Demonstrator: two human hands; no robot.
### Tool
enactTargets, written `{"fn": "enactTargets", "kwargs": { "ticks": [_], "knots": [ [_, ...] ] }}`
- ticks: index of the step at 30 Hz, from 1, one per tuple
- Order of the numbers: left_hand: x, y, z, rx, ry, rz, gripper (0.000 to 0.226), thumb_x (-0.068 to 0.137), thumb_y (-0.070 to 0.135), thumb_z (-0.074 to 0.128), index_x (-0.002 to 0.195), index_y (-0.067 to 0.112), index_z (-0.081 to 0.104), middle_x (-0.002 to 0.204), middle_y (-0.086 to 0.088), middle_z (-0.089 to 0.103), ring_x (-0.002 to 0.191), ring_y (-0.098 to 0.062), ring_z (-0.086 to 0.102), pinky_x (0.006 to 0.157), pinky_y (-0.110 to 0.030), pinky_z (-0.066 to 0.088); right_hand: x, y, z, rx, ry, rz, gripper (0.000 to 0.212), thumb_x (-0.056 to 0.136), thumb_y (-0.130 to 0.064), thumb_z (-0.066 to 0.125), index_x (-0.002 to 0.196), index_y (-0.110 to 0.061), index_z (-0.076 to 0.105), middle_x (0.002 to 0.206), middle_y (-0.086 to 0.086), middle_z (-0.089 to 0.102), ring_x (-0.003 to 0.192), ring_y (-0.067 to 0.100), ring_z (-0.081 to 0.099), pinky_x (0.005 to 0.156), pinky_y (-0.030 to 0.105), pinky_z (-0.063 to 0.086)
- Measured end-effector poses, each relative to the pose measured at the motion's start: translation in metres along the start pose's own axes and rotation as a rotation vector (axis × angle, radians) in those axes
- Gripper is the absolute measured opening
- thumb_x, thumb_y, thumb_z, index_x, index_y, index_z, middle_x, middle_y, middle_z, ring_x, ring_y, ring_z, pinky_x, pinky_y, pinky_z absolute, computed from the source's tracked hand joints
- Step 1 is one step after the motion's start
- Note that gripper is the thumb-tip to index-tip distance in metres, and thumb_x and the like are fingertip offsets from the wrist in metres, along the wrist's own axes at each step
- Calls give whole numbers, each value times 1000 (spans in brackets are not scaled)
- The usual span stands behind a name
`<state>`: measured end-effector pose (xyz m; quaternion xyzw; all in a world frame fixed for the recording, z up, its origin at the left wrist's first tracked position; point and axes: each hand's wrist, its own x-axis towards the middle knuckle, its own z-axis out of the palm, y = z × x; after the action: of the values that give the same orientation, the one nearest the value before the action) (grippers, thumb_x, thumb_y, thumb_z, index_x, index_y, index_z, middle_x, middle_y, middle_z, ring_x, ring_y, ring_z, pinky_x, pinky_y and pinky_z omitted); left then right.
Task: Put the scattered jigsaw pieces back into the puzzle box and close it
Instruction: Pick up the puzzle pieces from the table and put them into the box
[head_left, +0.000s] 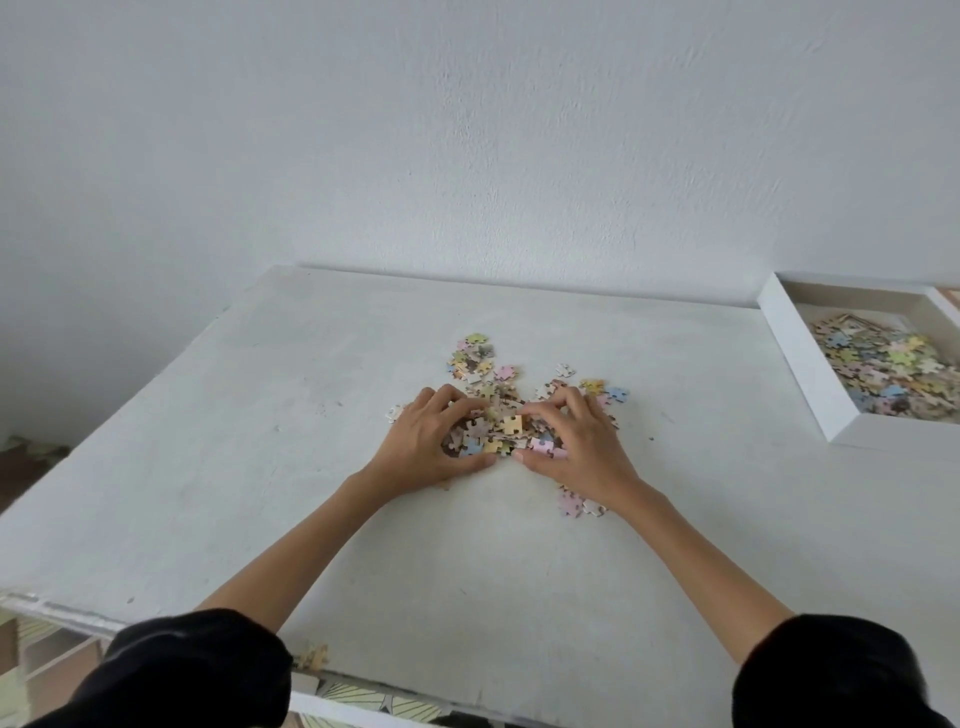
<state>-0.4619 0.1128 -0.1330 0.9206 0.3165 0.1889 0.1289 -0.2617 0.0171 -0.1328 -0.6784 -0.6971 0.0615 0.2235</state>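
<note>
i see my left hand (426, 441) and right hand (571, 447) cupped around a heap of jigsaw pieces (498, 428) in the middle of the white table (208, 467), fingers curled and spread, pressing in on the heap from both sides. more loose pieces lie just beyond and by my right wrist. the open puzzle box (800, 364) sits well apart at the right edge, already holding many pieces.

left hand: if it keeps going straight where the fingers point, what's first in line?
The left hand points up and right across the table, fingers curled onto the heap of jigsaw pieces. That heap comes first; the right hand lies just beyond, though depth is unclear.
</note>
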Motion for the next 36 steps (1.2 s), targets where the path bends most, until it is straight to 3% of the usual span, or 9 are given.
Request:
{"fn": "enactTargets", "kwargs": {
  "ticks": [4, 6, 8, 10, 13, 17, 23, 27, 36],
  "knots": [
    [0, 3, -3, -22, 33, 45, 54, 72, 60, 49, 108, 20, 60, 86, 1, 66, 75, -15, 59, 60, -27, 44, 0, -3, -2, 23, 52, -107, 51, 77, -53, 41, 107, -15, 59, 90, -1, 57, 58, 6, 44, 47, 11, 27],
    [1, 5, -3, -11, 59, 62, 45, 74, 53, 49, 98, 17, 61, 75, 2, 66, 62, -17, 58, 52, -25, 41, 1, -5, -3, 51, 54, -109, 48, 79, -48, 41, 105, -14, 61, 94, 0, 65, 53, 10, 53, 42, 17, 41],
    [4, 6, -3, -42, 74, 43, 40, 77, 50, 45, 79, 11, 57, 58, 0, 53, 49, -18, 42, 46, -24, 32, 2, -4, -2, 130, 67, -84, 45, 80, -46, 42, 104, -15, 63, 100, -2, 70, 60, 18, 64, 54, 32, 56],
    [8, 5, -4, -79, 59, 28, 44, 78, 49, 42, 69, 7, 49, 51, -1, 41, 47, -17, 30, 44, -25, 25, 2, -3, -4, 230, 69, -54, 40, 82, -43, 47, 107, -16, 64, 105, -3, 70, 63, 24, 67, 63, 35, 58],
    [14, 4, -5, -186, 39, 6, 46, 78, 48, 45, 65, 4, 45, 51, -4, 37, 49, -14, 27, 46, -30, 28, 4, -3, -12, 376, 94, -4, 26, 84, -24, 61, 106, -12, 65, 100, -3, 70, 72, 14, 66, 70, 22, 53],
    [24, 16, -17, -322, 68, 50, 46, 79, 42, 54, 58, 7, 34, 51, 3, 25, 49, -11, 19, 47, -20, 20, 6, -2, -35, 500, 183, 41, 17, 81, -8, 65, 98, -10, 68, 80, -10, 65, 65, 2, 56, 59, 10, 41],
    [49, 51, -33, -387, 96, 133, 46, 80, 41, 55, 58, 3, 42, 51, -3, 34, 47, -11, 27, 45, -16, 24, 9, 16, -81, 588, 247, 40, 14, 81, -6, 65, 93, -13, 68, 85, 0, 69, 77, 4, 62, 69, 9, 46],
    [73, 75, -29, -374, 106, 178, 49, 81, 44, 54, 71, -4, 58, 58, -19, 53, 51, -30, 42, 48, -38, 35, 7, 33, -111, 595, 305, 48, 15, 80, -7, 66, 89, -20, 67, 81, -11, 67, 75, 3, 62, 70, 11, 46],
    [138, 167, -15, -431, 144, 301, 41, 80, 38, 56, 70, -2, 57, 58, -15, 47, 51, -8, 31, 48, -17, 26, -14, 104, -187, 530, 406, 50, 12, 81, -7, 65, 88, -16, 66, 77, -11, 65, 69, -1, 59, 68, 12, 45]
  ]
}}
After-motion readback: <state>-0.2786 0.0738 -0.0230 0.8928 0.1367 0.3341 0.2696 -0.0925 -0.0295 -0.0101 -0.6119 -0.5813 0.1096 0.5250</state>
